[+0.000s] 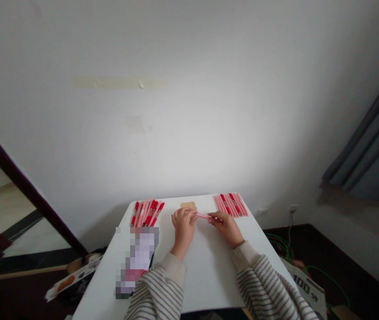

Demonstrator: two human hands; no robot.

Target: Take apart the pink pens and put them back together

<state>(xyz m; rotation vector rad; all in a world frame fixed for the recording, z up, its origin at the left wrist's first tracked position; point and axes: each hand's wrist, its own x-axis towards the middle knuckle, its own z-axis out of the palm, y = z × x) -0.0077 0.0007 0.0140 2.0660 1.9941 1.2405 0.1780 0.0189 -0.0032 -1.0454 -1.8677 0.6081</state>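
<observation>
Between my two hands a slim pink pen [203, 216] is held sideways above the white table. My left hand [184, 222] has its fingers closed around the pen's left end. At the other end, my right hand [224, 226] pinches it between thumb and fingers. Just behind my left hand lies a small tan piece [188, 205], partly covered by the fingers. A loose bunch of pink and red pens [147, 213] rests at the back left. Several more pink and red pens [231, 205] lie side by side in a row at the back right.
The white table [209, 275] stands against a wall. A blurred-out flat object [139, 260] lies on its left side, near my left sleeve. Green cables [284, 246] and a printed box [306, 284] are on the floor to the right; papers [72, 282] lie low on the left.
</observation>
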